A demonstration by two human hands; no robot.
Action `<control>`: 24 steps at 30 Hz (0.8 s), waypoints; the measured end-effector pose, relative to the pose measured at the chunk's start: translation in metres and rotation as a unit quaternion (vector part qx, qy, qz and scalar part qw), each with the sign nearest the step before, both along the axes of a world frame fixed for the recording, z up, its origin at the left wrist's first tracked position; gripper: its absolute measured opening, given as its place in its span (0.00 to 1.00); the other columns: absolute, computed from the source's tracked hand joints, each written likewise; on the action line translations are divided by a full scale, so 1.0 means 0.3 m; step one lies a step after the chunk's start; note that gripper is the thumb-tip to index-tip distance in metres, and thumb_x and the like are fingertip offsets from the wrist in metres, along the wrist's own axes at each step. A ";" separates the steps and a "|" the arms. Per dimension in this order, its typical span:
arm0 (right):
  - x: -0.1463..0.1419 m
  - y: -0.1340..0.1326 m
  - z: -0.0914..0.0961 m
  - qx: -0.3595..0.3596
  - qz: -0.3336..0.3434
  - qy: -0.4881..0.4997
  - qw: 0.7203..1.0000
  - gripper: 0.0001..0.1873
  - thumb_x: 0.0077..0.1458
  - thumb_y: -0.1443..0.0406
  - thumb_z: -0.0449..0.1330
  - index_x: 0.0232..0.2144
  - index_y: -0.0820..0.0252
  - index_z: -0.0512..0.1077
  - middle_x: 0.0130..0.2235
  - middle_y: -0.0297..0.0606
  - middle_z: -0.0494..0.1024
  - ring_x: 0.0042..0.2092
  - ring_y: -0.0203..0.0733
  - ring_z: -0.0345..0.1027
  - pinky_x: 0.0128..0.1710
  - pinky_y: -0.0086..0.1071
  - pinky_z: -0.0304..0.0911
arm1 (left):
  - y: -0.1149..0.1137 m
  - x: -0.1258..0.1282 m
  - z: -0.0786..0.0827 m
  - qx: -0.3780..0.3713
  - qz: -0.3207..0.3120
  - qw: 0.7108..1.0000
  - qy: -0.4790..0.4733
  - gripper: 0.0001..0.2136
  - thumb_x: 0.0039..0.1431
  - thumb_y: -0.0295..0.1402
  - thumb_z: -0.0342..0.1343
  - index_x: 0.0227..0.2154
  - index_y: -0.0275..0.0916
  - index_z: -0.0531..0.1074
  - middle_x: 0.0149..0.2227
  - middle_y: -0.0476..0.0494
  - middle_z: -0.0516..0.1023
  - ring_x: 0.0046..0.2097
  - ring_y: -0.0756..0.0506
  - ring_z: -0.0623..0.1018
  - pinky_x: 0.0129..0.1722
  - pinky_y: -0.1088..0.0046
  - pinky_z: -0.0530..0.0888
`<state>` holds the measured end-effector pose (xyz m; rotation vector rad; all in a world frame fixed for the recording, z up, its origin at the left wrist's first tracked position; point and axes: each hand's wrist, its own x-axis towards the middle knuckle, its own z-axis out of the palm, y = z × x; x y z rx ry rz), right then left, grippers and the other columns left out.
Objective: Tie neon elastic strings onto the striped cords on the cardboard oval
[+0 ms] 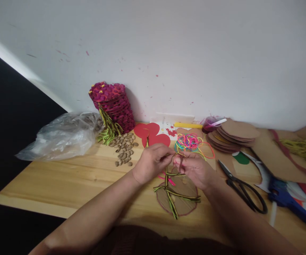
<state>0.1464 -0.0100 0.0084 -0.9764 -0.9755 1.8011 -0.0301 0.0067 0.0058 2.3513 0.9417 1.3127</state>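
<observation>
My left hand [153, 160] and my right hand [194, 169] meet near the middle of the table, fingers pinched together. Between them runs a dark strand of yarn [181, 163], held by both hands. Below lies a round cardboard disc [185, 203] with a dark reddish edge. Tasselled bundles of green, yellow and black yarn [170, 191] rest across it, and a bit of pink string [171, 181] shows beside them. Just beyond my right hand sits a tangle of neon string [188, 142]. The exact ends of the strand are hidden by my fingers.
Black scissors [244, 191], a blue glue gun [288, 202] and stacked cardboard discs [232, 132] lie to the right. Shells or nuts [125, 148], a plastic bag [62, 136] and a stack of purple decorated pieces [113, 106] stand left. Red paper hearts [159, 140] lie behind.
</observation>
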 end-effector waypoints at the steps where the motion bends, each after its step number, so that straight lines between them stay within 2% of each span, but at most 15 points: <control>1: -0.002 -0.001 -0.001 0.004 -0.009 -0.002 1.000 0.05 0.41 0.66 0.68 0.20 0.61 0.76 0.24 0.32 0.68 0.25 0.31 0.55 0.23 0.28 0.48 | 0.000 0.001 -0.001 0.002 0.014 1.000 0.001 0.03 0.59 0.26 0.57 0.33 0.36 0.76 0.29 0.46 0.79 0.31 0.51 0.76 0.32 0.76 0.71; 4: -0.009 -0.003 -0.003 -0.005 -0.029 0.016 0.999 0.04 0.40 0.66 0.67 0.21 0.61 0.76 0.26 0.34 0.70 0.27 0.32 0.58 0.23 0.27 0.49 | -0.002 0.003 -0.007 -0.001 0.053 0.999 0.000 0.03 0.57 0.25 0.58 0.32 0.36 0.76 0.28 0.47 0.78 0.30 0.51 0.76 0.31 0.77 0.71; 11: -0.005 -0.002 -0.015 -0.137 0.004 0.138 0.981 0.05 0.40 0.67 0.67 0.23 0.62 0.74 0.24 0.32 0.69 0.29 0.32 0.63 0.22 0.24 0.51 | -0.006 0.006 -0.018 0.012 0.066 0.997 0.024 0.03 0.57 0.25 0.57 0.32 0.36 0.75 0.28 0.48 0.78 0.30 0.51 0.75 0.29 0.77 0.69; 14: -0.010 -0.007 -0.026 -0.166 0.002 0.175 0.970 0.05 0.41 0.67 0.67 0.23 0.62 0.73 0.24 0.31 0.68 0.28 0.32 0.64 0.22 0.23 0.51 | -0.006 0.005 -0.019 0.030 0.079 0.996 0.043 0.02 0.57 0.25 0.57 0.31 0.36 0.74 0.28 0.47 0.77 0.30 0.50 0.75 0.30 0.76 0.69; 19: -0.042 -0.019 -0.032 -0.139 -0.036 0.137 0.980 0.04 0.40 0.69 0.67 0.23 0.61 0.74 0.25 0.32 0.69 0.27 0.31 0.61 0.22 0.24 0.50 | -0.004 0.005 -0.028 0.037 0.100 0.992 0.071 0.03 0.59 0.26 0.56 0.30 0.35 0.73 0.28 0.46 0.76 0.31 0.49 0.74 0.31 0.74 0.69; 24: -0.046 -0.011 -0.026 -0.075 -0.055 0.044 0.995 0.03 0.36 0.68 0.65 0.21 0.61 0.75 0.25 0.33 0.70 0.27 0.33 0.60 0.22 0.27 0.49 | -0.003 -0.002 -0.034 0.051 0.068 0.985 0.152 0.07 0.64 0.29 0.53 0.30 0.36 0.72 0.28 0.46 0.74 0.31 0.49 0.72 0.32 0.73 0.68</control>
